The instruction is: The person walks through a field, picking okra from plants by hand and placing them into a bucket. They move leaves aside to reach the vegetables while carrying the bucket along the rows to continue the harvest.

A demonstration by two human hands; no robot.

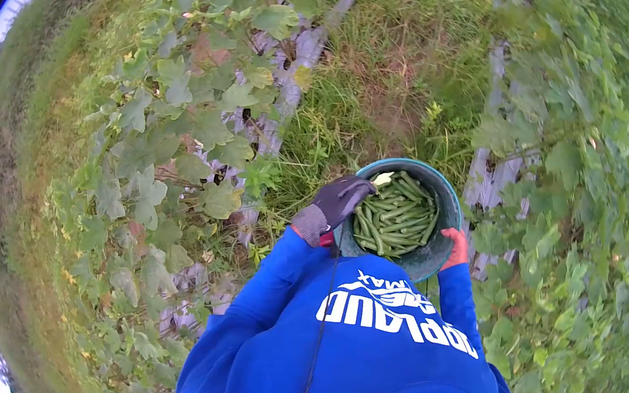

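Green okra pods (396, 215) fill a round teal plastic bucket (447, 195) held against the chest; the gloved left hand (335, 201) rests half-curled on its left rim, directly beside the pods; the bare right hand (456, 247) grips the bucket underneath.

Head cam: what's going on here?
A person in a blue sweatshirt stands on a grassy strip between rows of leafy plants, holding a teal bucket filled with green pods. The left hand, in a dark glove, rests over the bucket's rim, above the pods. The right hand, in a reddish glove, grips the bucket's side from below. Whether the left hand holds anything is not clear.
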